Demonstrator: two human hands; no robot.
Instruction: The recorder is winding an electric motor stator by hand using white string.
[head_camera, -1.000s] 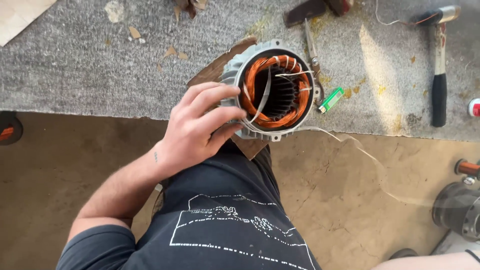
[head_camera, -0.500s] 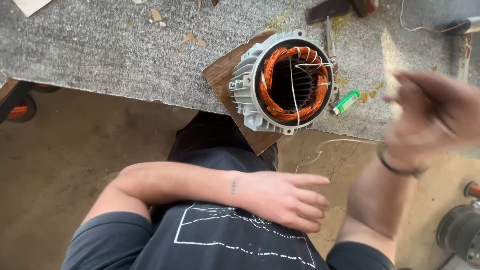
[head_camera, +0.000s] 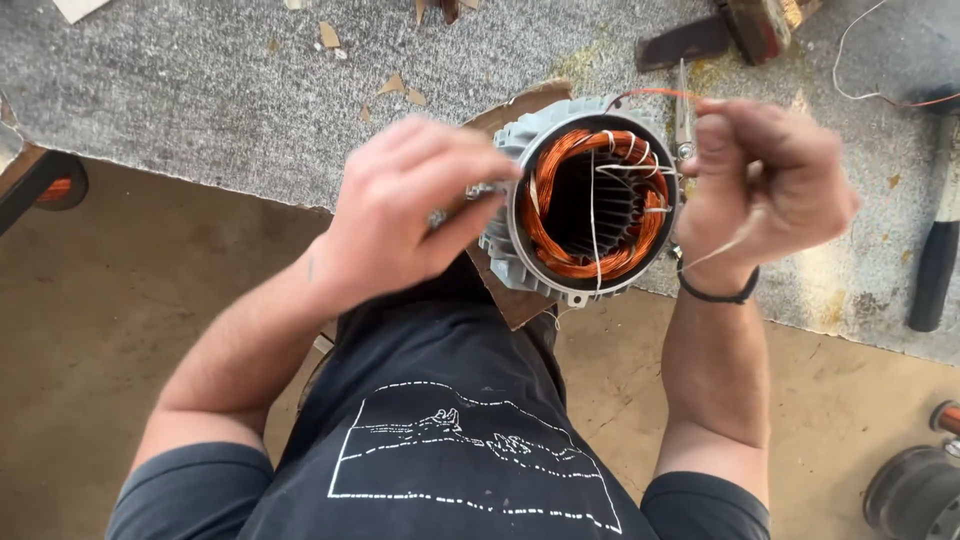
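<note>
A grey finned motor stator housing (head_camera: 530, 270) with copper windings (head_camera: 560, 190) inside lies on a brown board at the edge of a grey carpeted bench. My left hand (head_camera: 410, 210) rests against the housing's left side, fingers curled on its fins. My right hand (head_camera: 765, 185) is closed to the right of the housing, pinching a thin white cord (head_camera: 725, 245) that runs across the stator opening (head_camera: 595, 225). A black band sits on my right wrist.
A hammer with a black handle (head_camera: 935, 265) lies at the right on the bench. Pliers (head_camera: 685, 110) lie behind the stator. A dark tool with a red part (head_camera: 720, 30) is at the top. Another motor part (head_camera: 915, 490) sits on the floor, lower right.
My left hand rose from my lap back to the housing's left side. My right hand came in from the right and now holds the cord beside the stator.
</note>
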